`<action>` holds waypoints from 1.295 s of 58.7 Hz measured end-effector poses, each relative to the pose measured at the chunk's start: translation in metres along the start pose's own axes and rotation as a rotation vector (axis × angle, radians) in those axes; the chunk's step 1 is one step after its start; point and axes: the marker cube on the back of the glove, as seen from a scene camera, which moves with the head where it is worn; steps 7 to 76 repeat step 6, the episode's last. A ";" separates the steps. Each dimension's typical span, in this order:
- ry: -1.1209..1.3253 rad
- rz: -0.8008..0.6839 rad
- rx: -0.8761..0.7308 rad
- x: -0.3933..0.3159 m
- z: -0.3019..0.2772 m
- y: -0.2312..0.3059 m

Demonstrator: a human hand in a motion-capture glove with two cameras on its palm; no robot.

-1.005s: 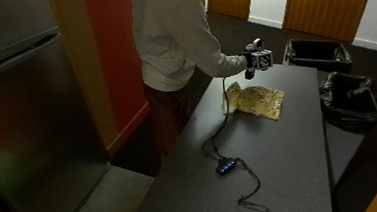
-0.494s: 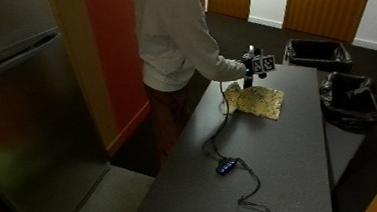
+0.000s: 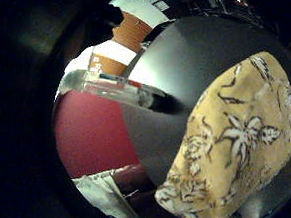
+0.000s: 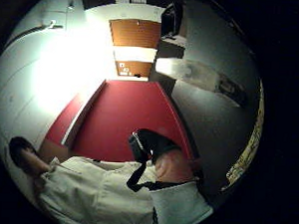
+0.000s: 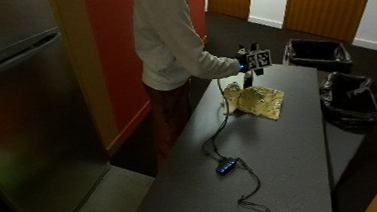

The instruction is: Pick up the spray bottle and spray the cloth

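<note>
A yellow floral cloth (image 5: 255, 101) (image 3: 233, 145) lies crumpled on the dark grey table (image 5: 286, 169), near its far end. My gloved right hand (image 5: 244, 64) hovers just above the cloth's far edge. The clear spray bottle (image 3: 107, 86) (image 4: 201, 77) with a dark end is on the table beside the cloth, a short way from my palm. Whether it stands or lies, I cannot tell. Nothing is in my hand, and no curled finger crosses either palm view. In the outside view the bottle is hard to make out under the hand.
A black cable runs down the table to a small blue-lit device (image 5: 226, 166). Two black bins (image 5: 318, 54) (image 5: 349, 99) stand past the table's far and right sides. A steel fridge (image 5: 30, 122) and a red wall (image 5: 114, 51) are on the left.
My hand has dropped slightly toward the table at the cloth's far edge. The cloth has not moved.
</note>
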 end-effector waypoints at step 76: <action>0.016 0.000 -0.098 -0.005 0.009 0.024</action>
